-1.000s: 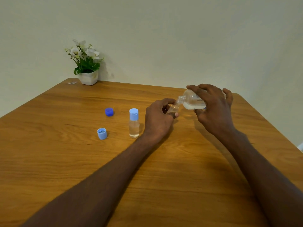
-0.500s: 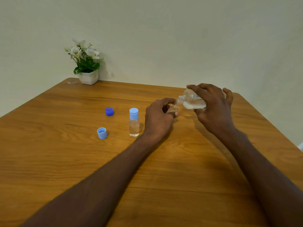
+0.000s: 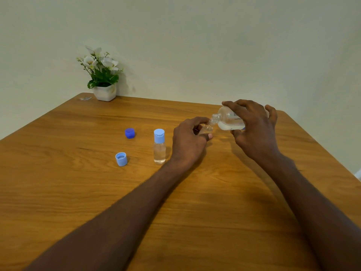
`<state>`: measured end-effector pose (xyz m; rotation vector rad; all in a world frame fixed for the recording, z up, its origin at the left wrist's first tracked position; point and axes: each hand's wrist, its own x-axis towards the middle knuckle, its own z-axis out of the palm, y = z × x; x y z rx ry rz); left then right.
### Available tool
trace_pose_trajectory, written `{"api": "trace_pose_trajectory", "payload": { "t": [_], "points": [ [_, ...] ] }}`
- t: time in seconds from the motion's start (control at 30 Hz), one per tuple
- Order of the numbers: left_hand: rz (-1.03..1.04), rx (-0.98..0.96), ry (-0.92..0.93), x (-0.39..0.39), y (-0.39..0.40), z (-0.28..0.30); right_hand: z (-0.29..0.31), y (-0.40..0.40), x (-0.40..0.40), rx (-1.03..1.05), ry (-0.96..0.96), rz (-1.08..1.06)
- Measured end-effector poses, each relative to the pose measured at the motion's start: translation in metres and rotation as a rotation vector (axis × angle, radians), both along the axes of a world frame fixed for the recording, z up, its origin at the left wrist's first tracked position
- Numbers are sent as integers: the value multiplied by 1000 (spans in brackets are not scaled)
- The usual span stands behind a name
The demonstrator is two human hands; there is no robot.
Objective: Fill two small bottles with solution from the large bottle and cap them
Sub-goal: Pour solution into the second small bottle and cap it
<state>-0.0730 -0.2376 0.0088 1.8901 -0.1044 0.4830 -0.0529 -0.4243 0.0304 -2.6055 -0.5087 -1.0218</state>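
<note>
My right hand [image 3: 254,130] grips the large clear bottle [image 3: 228,120], tilted with its open neck pointing left and down onto the mouth of a small clear bottle [image 3: 207,129]. My left hand [image 3: 189,141] holds that small bottle, which is mostly hidden behind the fingers. A second small bottle [image 3: 159,146] stands upright to the left of my left hand, with clear liquid inside and a light blue cap on. A loose light blue cap [image 3: 121,159] lies open side up, and a dark blue cap [image 3: 130,133] lies behind it.
The wooden table [image 3: 78,192] reaches to a pale wall. A white pot of white flowers [image 3: 102,83] stands at the far left corner, with a small clear scrap beside it. The table's right edge runs close behind my right hand.
</note>
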Motion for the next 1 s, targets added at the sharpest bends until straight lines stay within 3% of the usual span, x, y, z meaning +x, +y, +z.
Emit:
{"api": "trace_pose_trajectory", "payload": {
  "t": [1.0],
  "points": [
    [-17,9,-4,1,0,0,0,0,0,-4,-1,-9]
  ]
}}
